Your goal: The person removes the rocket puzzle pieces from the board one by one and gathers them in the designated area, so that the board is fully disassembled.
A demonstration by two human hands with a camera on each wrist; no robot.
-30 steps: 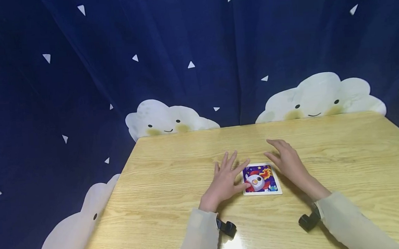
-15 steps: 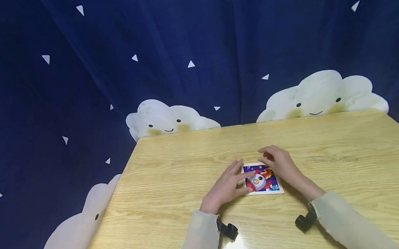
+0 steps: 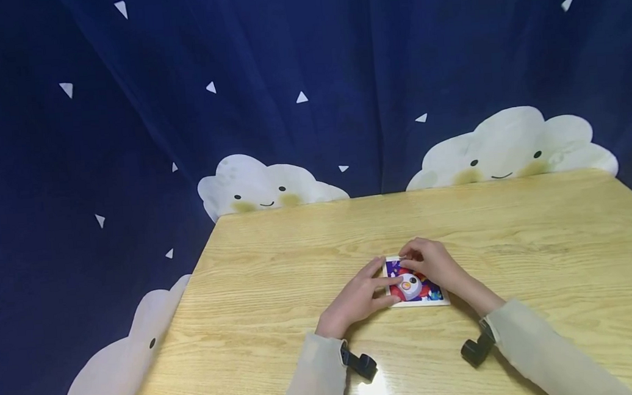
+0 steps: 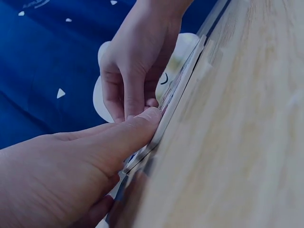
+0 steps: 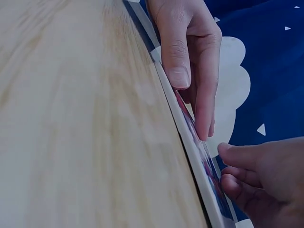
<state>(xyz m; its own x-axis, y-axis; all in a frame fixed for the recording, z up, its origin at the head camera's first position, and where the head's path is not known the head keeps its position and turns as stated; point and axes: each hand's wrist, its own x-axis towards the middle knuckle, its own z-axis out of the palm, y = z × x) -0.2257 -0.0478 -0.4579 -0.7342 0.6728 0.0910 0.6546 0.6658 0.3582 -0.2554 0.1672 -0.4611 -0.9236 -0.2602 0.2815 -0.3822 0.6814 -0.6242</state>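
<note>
A small square picture board (image 3: 431, 294) with a pale rim lies flat on the table, showing a white, one-eyed rocket on purple. My left hand (image 3: 350, 299) rests along its left side, fingers stretched; the thumb and a finger reach onto the picture. From the far right corner my right hand (image 3: 433, 266) comes over the board, its fingers bent and the fingertips close to the surface. Seen in the right wrist view, the right thumb stands apart from the curled fingers of the right hand (image 5: 270, 175), and nothing shows between them. The hands cover part of the picture.
The wooden table (image 3: 276, 255) spreads out around the board. Behind and to the left of it hangs a dark blue curtain (image 3: 262, 54) printed with clouds and white triangles. A black wrist camera (image 3: 476, 351) sits at each cuff.
My right hand has come left and down over the board's far right part, its fingers more bent. My left hand's fingers have slid onto the picture. The board has barely moved.
</note>
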